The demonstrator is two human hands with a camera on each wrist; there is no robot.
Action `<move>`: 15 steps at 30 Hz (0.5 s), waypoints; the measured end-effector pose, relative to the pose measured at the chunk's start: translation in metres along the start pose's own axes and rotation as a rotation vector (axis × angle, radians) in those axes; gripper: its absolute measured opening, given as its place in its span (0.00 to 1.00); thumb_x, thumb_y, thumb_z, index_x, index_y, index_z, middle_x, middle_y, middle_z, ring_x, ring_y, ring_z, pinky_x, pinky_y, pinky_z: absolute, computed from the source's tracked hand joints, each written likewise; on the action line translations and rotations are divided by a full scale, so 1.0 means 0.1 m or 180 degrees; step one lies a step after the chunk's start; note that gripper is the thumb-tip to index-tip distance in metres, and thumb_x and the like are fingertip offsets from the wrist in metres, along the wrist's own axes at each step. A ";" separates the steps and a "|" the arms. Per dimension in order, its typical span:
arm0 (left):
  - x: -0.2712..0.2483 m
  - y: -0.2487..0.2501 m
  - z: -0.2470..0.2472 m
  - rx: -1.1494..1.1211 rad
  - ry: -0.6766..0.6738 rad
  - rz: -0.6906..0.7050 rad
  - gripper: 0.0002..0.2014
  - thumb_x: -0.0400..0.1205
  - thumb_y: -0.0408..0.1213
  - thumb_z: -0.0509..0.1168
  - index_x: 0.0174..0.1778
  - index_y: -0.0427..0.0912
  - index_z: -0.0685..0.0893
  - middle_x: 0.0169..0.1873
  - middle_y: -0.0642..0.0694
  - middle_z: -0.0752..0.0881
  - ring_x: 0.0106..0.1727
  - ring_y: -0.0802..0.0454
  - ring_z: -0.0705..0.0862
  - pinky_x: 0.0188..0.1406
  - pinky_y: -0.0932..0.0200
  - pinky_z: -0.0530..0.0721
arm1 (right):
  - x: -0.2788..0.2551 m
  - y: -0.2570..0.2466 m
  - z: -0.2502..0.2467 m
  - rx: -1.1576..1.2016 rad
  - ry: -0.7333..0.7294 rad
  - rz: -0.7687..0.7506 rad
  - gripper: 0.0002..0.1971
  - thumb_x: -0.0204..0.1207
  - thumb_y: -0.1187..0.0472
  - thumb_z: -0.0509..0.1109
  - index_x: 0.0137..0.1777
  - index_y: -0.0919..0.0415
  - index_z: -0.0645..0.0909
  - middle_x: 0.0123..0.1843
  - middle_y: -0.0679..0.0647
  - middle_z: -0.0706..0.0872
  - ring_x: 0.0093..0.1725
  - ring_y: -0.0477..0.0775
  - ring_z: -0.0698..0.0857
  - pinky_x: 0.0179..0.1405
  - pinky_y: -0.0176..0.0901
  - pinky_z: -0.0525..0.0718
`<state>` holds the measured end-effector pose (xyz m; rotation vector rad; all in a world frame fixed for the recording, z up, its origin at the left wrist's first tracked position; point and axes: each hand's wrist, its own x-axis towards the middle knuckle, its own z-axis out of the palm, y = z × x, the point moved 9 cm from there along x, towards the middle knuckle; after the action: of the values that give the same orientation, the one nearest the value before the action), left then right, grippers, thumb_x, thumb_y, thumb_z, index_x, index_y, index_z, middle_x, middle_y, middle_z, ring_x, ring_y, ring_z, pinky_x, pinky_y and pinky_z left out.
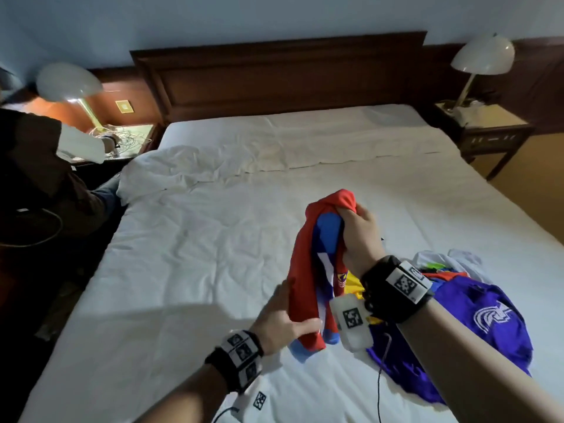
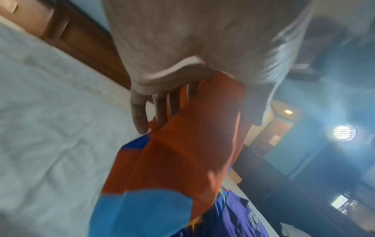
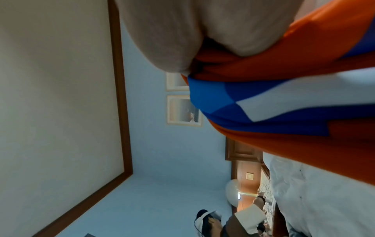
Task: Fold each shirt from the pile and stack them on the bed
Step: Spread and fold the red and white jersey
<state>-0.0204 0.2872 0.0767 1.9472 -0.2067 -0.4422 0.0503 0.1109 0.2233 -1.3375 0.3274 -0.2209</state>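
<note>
A red, blue and white shirt (image 1: 308, 270) hangs bunched above the white bed (image 1: 189, 270). My right hand (image 1: 358, 230) grips its top end in a fist, raised over the sheet. My left hand (image 1: 287, 315) pinches the shirt's lower part between thumb and fingers. In the left wrist view the red cloth (image 2: 192, 144) runs between my thumb and fingers (image 2: 140, 115). In the right wrist view the shirt (image 3: 284, 99) fills the upper right under my palm. The pile (image 1: 476, 312), topped by a purple shirt with a white emblem, lies on the bed at the right.
A crumpled white duvet (image 1: 195, 166) lies near the dark wooden headboard (image 1: 274, 77). Nightstands with lamps (image 1: 482, 56) flank the bed. Another person (image 1: 45, 166) stands at the left bedside. A thin cable (image 1: 380, 377) trails over the sheet below my right wrist.
</note>
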 end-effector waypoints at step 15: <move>0.69 0.64 -0.41 -0.1986 0.1056 -0.0112 0.08 0.86 0.31 0.67 0.47 0.39 0.92 0.42 0.41 0.93 0.45 0.46 0.90 0.50 0.52 0.88 | -0.46 1.24 -0.50 -0.2564 -0.1291 -0.0109 0.13 0.74 0.42 0.79 0.53 0.43 0.81 0.48 0.36 0.86 0.46 0.37 0.83 0.48 0.43 0.82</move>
<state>0.0626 0.2722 0.1344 1.3803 0.1666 -0.1677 -0.0144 0.1080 0.0974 -2.1368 0.0362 0.1834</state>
